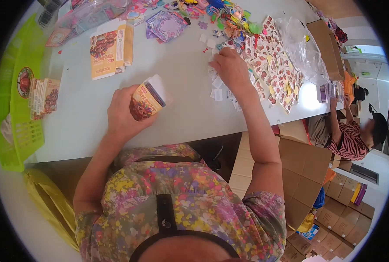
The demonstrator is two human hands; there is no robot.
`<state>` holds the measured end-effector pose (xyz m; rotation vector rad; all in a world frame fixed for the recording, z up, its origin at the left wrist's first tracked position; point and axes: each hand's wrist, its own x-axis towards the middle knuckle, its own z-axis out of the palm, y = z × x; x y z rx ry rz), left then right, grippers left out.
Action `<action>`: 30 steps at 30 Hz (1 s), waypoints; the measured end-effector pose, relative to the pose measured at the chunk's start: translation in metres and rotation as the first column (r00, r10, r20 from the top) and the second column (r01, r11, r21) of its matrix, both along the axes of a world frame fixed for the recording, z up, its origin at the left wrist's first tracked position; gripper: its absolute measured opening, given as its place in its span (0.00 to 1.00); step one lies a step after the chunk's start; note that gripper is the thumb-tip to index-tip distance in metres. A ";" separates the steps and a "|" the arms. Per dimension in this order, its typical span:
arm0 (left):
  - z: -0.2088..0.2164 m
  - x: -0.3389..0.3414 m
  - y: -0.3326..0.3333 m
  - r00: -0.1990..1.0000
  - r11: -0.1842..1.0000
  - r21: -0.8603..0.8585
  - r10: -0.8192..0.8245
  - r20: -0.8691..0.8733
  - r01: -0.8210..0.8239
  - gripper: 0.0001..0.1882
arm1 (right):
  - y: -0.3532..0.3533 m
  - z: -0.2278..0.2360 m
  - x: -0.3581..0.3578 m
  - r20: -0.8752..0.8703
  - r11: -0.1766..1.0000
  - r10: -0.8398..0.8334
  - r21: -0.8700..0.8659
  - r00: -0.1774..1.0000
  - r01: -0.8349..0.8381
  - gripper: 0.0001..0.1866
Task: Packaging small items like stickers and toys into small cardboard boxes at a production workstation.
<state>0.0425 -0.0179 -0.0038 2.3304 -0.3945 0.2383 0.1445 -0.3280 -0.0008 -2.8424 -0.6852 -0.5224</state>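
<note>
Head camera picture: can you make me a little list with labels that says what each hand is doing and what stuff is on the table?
Left hand: holds a small open yellow box, tilted
Right hand: reaches into small white paper pieces by the sticker pile
Table: white
Flat boxes: stacked, upper left
Green basket: far left, holds more folded boxes
Clear plastic bag: right of the stickers
Another person: seated lower right, striped top

Left hand (123, 114) gripping small open yellow carton (147, 99) above white counter (177, 118); right hand (232, 66) reaching into scattered sticker packets (275, 65).
</note>
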 end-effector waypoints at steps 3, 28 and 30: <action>0.001 0.000 -0.002 0.999 1.000 -0.018 -0.016 0.032 0.016 0.38 | -0.006 -0.007 0.009 0.038 0.988 0.014 -0.152 0.999 -0.009 0.05; 0.016 0.005 -0.010 0.997 1.000 0.023 -0.022 0.079 0.021 0.39 | 0.044 0.069 -0.089 -0.506 0.470 0.203 0.801 0.838 0.370 0.03; 0.017 0.008 -0.017 0.995 0.999 0.028 -0.042 0.093 0.039 0.39 | 0.069 0.077 -0.088 -0.368 0.423 0.285 0.877 0.885 0.229 0.03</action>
